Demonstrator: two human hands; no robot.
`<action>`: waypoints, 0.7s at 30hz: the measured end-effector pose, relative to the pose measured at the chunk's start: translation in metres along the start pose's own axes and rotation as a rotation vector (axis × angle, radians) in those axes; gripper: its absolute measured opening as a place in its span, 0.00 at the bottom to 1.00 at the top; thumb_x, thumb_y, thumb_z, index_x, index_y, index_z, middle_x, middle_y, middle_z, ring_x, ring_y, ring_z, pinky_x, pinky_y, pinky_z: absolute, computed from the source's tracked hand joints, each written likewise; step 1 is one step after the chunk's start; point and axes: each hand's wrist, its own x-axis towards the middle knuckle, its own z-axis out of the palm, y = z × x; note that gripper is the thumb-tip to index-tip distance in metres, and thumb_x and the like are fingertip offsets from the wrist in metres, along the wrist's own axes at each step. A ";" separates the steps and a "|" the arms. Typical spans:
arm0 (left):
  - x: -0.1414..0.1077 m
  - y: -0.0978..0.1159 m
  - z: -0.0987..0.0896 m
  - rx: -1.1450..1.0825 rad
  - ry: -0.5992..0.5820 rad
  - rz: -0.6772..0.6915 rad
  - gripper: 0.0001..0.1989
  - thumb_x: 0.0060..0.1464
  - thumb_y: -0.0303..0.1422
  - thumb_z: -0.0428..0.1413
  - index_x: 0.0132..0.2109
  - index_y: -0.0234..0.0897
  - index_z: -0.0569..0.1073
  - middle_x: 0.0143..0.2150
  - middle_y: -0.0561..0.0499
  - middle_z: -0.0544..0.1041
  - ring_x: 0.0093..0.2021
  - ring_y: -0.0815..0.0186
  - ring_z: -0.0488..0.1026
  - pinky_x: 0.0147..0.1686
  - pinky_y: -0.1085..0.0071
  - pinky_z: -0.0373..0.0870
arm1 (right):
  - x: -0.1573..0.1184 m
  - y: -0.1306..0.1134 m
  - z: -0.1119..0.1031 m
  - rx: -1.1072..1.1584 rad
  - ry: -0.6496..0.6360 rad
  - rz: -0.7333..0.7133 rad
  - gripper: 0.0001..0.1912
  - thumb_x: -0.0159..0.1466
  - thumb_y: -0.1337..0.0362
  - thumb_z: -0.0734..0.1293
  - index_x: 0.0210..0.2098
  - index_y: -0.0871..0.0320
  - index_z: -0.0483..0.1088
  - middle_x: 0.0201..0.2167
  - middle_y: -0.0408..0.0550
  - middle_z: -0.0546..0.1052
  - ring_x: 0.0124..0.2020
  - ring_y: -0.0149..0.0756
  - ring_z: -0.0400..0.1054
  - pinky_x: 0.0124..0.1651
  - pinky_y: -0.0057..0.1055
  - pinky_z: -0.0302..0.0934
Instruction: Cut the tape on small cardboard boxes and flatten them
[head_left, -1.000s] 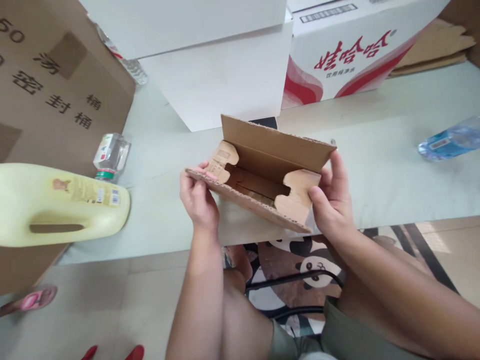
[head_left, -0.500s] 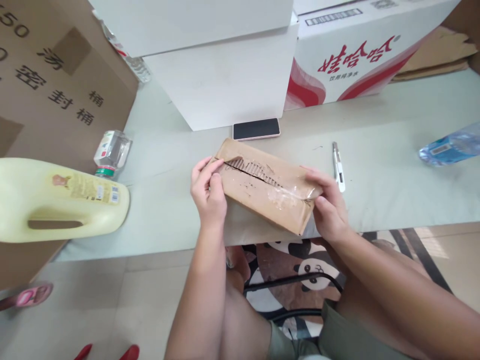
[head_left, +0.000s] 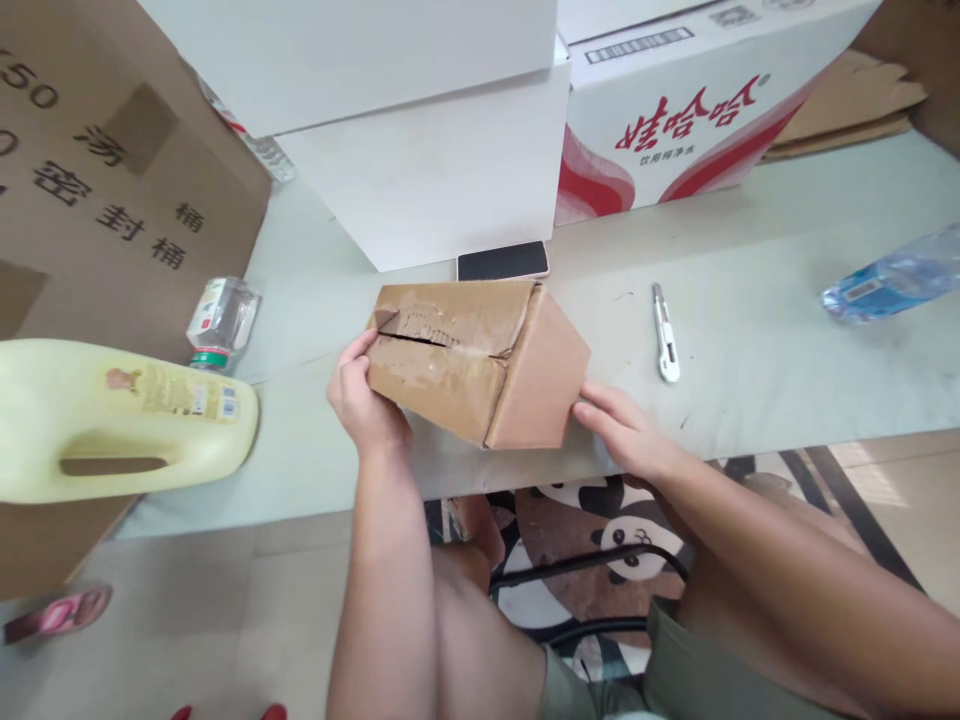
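Observation:
A brown cardboard box (head_left: 450, 350) is tilted above the table, its taped top torn along the seam and its right end face showing. My left hand (head_left: 367, 405) grips the box's left end, thumb side near the torn flap. At the lower right edge of the end face, the fingertips of my right hand (head_left: 619, 425) touch the box, fingers stretched out. Behind the box lies a dark-screened phone (head_left: 502, 262). A white box cutter (head_left: 665, 335) rests on the table to the right.
White cartons (head_left: 427, 170) stand at the back of the table (head_left: 750, 380). At the left are a large carton (head_left: 225, 130), a yellow jug (head_left: 187, 450) and a small clear bottle (head_left: 225, 315). A blue-labelled water bottle (head_left: 885, 280) lies at the right.
The box has turned and tipped, so its right end face now shows, and it has shifted left with my left hand. My right hand has slid from its top corner to the lower edge.

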 end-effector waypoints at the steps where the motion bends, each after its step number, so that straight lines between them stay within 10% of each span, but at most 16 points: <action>1: -0.001 -0.001 0.000 -0.024 -0.009 -0.039 0.15 0.46 0.35 0.51 0.38 0.36 0.79 0.41 0.48 0.80 0.44 0.61 0.76 0.42 0.69 0.72 | -0.001 -0.001 0.000 -0.013 -0.017 -0.047 0.28 0.70 0.43 0.57 0.59 0.50 0.73 0.61 0.49 0.74 0.65 0.52 0.65 0.66 0.52 0.60; 9: -0.022 -0.014 -0.001 0.071 -0.730 -0.600 0.28 0.54 0.60 0.48 0.35 0.38 0.75 0.21 0.51 0.69 0.21 0.66 0.66 0.20 0.71 0.56 | -0.016 0.017 0.002 -0.052 0.124 -0.162 0.40 0.69 0.43 0.57 0.74 0.41 0.37 0.76 0.39 0.44 0.76 0.47 0.40 0.75 0.52 0.45; 15: -0.031 -0.006 -0.003 0.296 -1.073 -0.659 0.31 0.53 0.64 0.49 0.35 0.38 0.73 0.21 0.52 0.70 0.16 0.69 0.65 0.17 0.72 0.46 | -0.006 0.012 0.003 0.103 0.320 -0.036 0.40 0.63 0.36 0.56 0.69 0.47 0.51 0.70 0.51 0.59 0.70 0.54 0.57 0.64 0.55 0.62; 21: -0.027 -0.004 -0.004 0.547 -1.372 -0.599 0.23 0.48 0.54 0.62 0.35 0.36 0.76 0.30 0.47 0.79 0.25 0.66 0.73 0.19 0.73 0.59 | -0.002 0.011 -0.004 0.200 0.436 -0.069 0.27 0.63 0.41 0.61 0.56 0.48 0.65 0.58 0.54 0.71 0.60 0.55 0.67 0.54 0.51 0.70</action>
